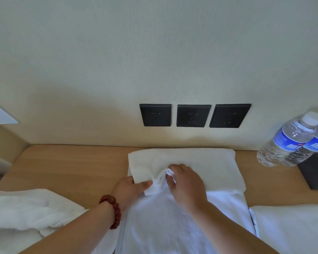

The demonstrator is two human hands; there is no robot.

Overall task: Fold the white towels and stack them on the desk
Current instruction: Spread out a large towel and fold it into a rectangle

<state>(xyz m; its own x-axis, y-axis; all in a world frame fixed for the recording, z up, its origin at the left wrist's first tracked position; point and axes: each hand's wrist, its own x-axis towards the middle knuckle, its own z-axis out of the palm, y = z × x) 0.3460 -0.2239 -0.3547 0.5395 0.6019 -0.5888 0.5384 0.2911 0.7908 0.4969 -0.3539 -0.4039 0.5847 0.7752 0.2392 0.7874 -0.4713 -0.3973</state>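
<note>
Pinching bunched towel (182, 162) at centre: left hand (130, 187), right hand (185, 182); fingertips buried in folds, towel's 6 o'clock end cut off.

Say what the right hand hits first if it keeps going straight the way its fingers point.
The right hand points up-left toward the wall. It would first meet the bunched white towel it pinches, then probably the wall below the sockets; depth unclear.

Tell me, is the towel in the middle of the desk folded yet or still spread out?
Partly folded: the middle towel lies doubled at its far end, while both hands, left hand and right hand, pinch its bunched edge.
</note>
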